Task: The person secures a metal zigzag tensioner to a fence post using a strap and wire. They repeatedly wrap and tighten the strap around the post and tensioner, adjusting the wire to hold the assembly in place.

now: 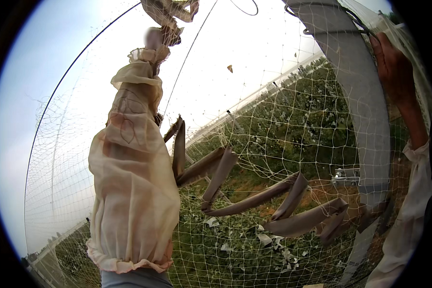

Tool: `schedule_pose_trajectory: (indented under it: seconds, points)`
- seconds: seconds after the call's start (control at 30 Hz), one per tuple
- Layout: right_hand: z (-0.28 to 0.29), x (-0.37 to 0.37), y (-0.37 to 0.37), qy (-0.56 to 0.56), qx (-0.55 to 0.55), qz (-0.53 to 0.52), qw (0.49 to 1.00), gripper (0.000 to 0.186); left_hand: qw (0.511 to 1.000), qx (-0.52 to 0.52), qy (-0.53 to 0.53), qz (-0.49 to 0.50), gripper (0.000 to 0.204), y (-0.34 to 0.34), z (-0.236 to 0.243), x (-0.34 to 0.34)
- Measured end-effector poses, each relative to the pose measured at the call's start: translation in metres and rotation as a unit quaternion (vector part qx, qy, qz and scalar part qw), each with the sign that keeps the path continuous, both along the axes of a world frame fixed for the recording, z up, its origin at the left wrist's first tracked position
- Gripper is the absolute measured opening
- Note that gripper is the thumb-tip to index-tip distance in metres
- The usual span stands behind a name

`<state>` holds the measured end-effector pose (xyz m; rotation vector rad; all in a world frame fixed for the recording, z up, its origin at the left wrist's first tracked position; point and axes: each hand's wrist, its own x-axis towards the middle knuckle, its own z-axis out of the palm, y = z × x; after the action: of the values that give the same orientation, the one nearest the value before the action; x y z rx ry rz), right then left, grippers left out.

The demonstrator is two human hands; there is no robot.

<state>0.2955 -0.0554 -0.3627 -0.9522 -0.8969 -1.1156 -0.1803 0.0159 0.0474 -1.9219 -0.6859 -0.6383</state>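
My left arm is raised in a sheer cream sleeve with gathered cuffs. My left hand [154, 39] at the top is blurred, its fingers hidden beside a crumpled brown strip [170, 15]. More brown strip [254, 198] hangs in zigzag folds along the pale mesh net [317, 139], running from behind my left forearm to the lower right. At the upper right, my right hand [394, 72] is closed against the edge of a grey post [353, 86], just below dark wires [338, 31]. What its fingers hold is hidden.
Mesh crosses most of the view, with a dark line [72, 69] at the left and a thinner one [189, 53] near the middle. Beyond it are leafy green plants [302, 113], reddish soil, pale scraps [273, 242] and a small whitish object [345, 176] by the post.
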Motion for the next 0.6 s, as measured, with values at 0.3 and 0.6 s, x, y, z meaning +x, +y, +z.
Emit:
schedule_pose_trajectory:
  seconds: [0.3,0.6]
  points:
    - [-0.001,-0.002,-0.005,0.003,-0.024,-0.001,1.0,0.03,0.999,-0.039,0.002,-0.027,0.061,0.011,0.008,0.0]
    - [0.001,-0.002,-0.012,0.018,-0.046,0.013,0.999,0.032,0.927,-0.304,0.005,-0.218,0.065,0.044,0.032,-0.002]
